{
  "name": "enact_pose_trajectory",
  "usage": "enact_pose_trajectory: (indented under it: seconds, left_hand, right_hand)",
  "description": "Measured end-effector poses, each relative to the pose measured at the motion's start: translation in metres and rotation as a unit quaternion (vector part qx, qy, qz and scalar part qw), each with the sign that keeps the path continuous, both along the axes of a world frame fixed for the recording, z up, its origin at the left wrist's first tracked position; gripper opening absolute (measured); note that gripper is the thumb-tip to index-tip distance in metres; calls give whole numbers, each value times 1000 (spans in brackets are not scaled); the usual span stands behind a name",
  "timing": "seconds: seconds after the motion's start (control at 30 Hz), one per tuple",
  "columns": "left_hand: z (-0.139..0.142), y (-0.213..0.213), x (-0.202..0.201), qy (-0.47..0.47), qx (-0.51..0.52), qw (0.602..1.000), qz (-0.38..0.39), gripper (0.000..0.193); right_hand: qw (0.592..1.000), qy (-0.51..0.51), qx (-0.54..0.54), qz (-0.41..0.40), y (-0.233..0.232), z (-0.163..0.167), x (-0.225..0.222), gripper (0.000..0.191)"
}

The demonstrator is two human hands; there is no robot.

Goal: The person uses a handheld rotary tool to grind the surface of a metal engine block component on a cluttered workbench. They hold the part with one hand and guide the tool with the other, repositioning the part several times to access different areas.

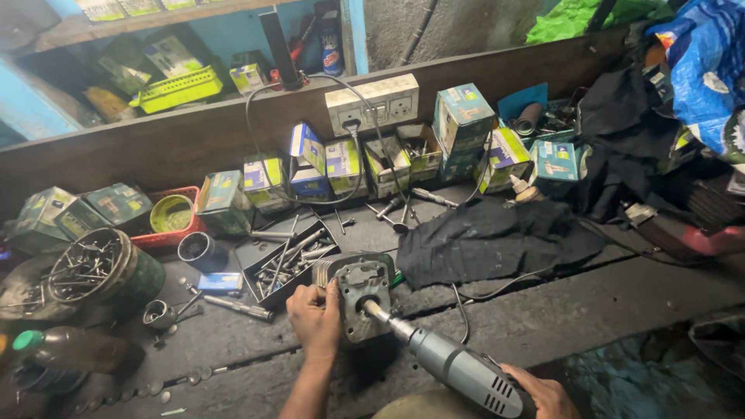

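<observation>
Left hand (314,318): its grip was closed around the left edge of the finned metal engine block (359,299), seemingly bracing it upright on the surface (233,349) so its flat face met the tool.
Right hand (543,392): its grip was wrapped on the rear of the grey power tool (458,365), fingers partly out of view; it seemed angled to line the tip up.
Tool tip (375,310): pressed into the block's central opening, just right of the left grip.
Black tray of bolts (287,260): just above the left grip, within reach.
Black cloth (489,237): up and right of both grips.
Tin of screws (97,271): well left of them.
</observation>
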State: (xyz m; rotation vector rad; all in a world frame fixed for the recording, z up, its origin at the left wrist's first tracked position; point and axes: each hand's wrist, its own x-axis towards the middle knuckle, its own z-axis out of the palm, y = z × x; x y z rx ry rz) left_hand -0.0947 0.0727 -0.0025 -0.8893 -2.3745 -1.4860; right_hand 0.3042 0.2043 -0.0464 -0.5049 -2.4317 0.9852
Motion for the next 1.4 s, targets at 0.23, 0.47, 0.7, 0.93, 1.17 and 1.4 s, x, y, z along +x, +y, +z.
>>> enact_pose_trajectory:
  seconds: [0.23, 0.47, 0.7, 0.93, 1.17, 1.4]
  left_hand:
    - [17, -2, 1, 27, -22, 999, -37, 39]
    - [70, 9, 27, 133, -136, 972, -137, 32]
    - [74, 18, 8, 64, -216, 963, -145, 40]
    - [37, 2, -32, -61, -186, 979, -60, 48]
    - [25, 11, -42, -83, -176, 979, -59, 53]
    - [40, 41, -34, 19, -144, 980, -139, 46]
  right_hand:
    - [991, -99, -37, -83, -3, 19, 2, 56]
    - [978, -185, -96, -27, 8, 133, -17, 85]
    - [975, -196, -104, 1, 38, 187, -68, 59]
    - [961, -261, -89, 2, 23, 146, -59, 68]
    - [992, -116, 15, -51, -11, 65, -30, 76]
    - [986, -125, -45, -98, 1, 114, -30, 81]
